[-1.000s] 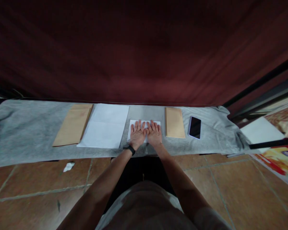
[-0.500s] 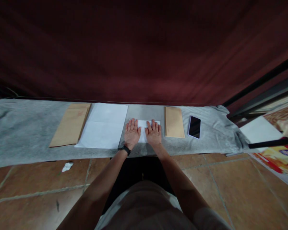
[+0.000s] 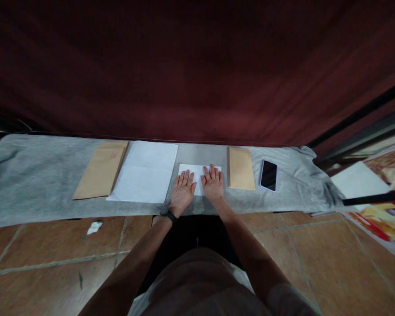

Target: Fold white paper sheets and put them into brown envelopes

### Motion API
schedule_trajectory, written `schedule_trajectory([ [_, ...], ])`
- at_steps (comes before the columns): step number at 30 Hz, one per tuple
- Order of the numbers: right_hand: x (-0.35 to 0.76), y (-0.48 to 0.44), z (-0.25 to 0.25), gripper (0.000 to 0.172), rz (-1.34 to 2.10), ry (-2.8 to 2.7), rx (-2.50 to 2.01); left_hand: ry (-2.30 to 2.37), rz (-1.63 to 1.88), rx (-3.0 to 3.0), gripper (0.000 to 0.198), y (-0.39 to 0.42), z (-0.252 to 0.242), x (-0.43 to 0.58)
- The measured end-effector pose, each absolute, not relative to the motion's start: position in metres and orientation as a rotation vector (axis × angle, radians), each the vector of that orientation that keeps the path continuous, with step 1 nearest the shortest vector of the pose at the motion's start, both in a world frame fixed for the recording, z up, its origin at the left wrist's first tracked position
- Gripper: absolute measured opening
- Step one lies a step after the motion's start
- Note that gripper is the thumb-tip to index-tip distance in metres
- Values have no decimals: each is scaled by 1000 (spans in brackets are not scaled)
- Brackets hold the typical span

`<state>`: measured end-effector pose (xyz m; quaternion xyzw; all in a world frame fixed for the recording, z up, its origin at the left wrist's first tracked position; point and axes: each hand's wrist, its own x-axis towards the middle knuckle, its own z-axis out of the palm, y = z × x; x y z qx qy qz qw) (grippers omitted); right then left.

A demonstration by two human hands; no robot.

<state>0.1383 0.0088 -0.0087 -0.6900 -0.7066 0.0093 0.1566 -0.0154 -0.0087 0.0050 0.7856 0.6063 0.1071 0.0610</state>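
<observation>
Folded white paper lying mid grey cloth, between white sheet and brown envelope, pressed under left hand and right hand (each grip flat, fingers extended, pinching nothing), apparently mid-crease; next likely needing firm, even smoothing.

The left hand has slid back off the folded paper toward its near-left corner.

A long grey cloth is laid flat, and a dark red curtain is hung behind it. In front of the cloth, dimly lit terracotta floor tiles are seen; black bars are set beyond its right end.
</observation>
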Motion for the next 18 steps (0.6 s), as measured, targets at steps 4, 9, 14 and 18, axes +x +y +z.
schedule_trajectory([
  [4, 139, 10, -9, 50, 7, -2010, -1961, 1841, 309, 2377, 57, -9, 4, -16],
  [9, 131, 13, -3, 50, 76, -1998, -1982, 1845, 339, 2392, 56, -10, 4, -15],
  [14, 112, 11, 1, 49, 182, -2159, -1852, 1834, 297, 2396, 55, -10, 6, -15],
  [18, 108, 8, -1, 48, 173, -2167, -1863, 1849, 245, 2403, 54, -10, 7, -15],
])
